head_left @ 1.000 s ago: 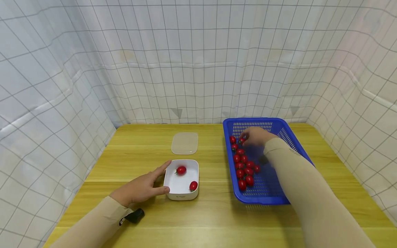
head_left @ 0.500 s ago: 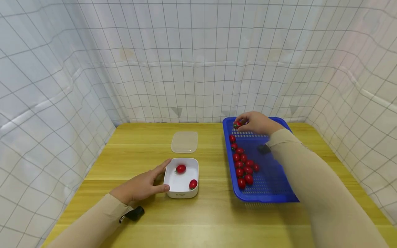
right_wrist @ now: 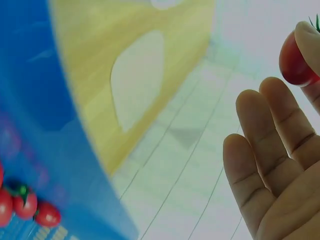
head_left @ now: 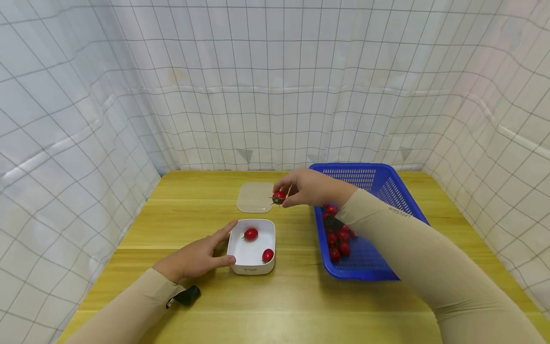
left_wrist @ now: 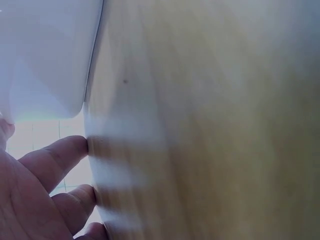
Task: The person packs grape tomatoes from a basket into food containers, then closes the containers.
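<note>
In the head view my right hand [head_left: 311,187] pinches a cherry tomato [head_left: 278,197] between thumb and forefinger, over the table left of the blue basket. The right wrist view shows that tomato [right_wrist: 296,61] under the thumb, the other fingers apart from it. My left hand [head_left: 195,258] rests beside the square white container [head_left: 251,270], thumb and forefinger touching its left side. Inside the container lie two cherry tomatoes, one near the back [head_left: 251,234] and one at the front right [head_left: 268,255]. In the left wrist view fingertips [left_wrist: 75,145] touch the table beside the container wall [left_wrist: 50,65].
A blue perforated basket [head_left: 365,274] stands at the right with several cherry tomatoes [head_left: 343,248] along its left side, partly hidden by my right forearm. Behind the container a translucent square lid [head_left: 253,197] lies flat on the wooden table [head_left: 189,210]. Gridded white curtains surround the table.
My right hand has lifted a cherry tomato out of the basket and carried it left, to beside the lid. The left hand and the container have stayed in place.
</note>
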{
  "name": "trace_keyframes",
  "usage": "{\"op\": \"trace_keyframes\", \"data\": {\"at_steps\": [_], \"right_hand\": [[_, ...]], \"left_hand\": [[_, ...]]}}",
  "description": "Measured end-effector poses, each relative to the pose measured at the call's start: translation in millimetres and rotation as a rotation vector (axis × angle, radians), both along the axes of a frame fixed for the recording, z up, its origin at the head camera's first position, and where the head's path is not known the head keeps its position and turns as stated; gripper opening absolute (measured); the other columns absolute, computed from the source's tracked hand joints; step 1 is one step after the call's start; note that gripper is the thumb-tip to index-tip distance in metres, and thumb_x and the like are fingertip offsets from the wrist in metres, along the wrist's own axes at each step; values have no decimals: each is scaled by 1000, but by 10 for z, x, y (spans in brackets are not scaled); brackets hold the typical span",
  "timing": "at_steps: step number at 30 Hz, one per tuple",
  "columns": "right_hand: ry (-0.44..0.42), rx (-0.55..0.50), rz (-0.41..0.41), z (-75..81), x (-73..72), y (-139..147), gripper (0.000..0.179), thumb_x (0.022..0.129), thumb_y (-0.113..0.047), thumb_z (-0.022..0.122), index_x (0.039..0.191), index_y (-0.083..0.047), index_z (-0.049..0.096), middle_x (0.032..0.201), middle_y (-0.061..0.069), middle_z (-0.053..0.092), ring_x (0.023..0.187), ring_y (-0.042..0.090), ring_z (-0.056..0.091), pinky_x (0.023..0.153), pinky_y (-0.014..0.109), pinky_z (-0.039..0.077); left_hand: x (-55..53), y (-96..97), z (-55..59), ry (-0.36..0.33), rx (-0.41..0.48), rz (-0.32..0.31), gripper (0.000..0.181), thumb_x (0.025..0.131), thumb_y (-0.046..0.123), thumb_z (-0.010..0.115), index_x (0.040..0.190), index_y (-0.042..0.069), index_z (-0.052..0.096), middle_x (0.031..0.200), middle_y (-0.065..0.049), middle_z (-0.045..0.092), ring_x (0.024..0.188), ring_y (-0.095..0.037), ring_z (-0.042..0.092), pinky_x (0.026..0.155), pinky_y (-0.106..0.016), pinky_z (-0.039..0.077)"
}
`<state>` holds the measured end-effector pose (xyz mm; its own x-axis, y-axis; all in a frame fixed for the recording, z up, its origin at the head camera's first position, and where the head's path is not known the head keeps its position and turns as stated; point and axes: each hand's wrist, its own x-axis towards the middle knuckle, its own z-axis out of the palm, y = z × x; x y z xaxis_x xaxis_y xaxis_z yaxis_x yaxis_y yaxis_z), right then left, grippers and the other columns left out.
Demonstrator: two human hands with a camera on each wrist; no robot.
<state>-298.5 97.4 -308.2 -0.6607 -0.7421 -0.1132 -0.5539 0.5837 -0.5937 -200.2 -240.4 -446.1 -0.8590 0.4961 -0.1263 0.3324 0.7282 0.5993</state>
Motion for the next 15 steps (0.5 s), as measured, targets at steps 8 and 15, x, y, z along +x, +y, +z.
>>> {"op": "trace_keyframes", "data": {"at_steps": [8,15], "right_hand": [[12,15,79,-36,185,-223,29,97,-16,78,125,-16,73,108,-4,76,99,15,71,83,24,59],[68,26,122,-52,251,-311,30,96,-19,80,125,-17,73,110,-6,75,96,9,70,82,23,58]], "left_hand": [[-5,11,-6,-10,4,6,95,101,54,66,171,23,10,165,-17,44,153,-44,40,121,-67,34],[-5,11,-6,-22,2,14,96,100,55,66,171,24,10,166,-16,43,153,-43,40,120,-67,35]]}}
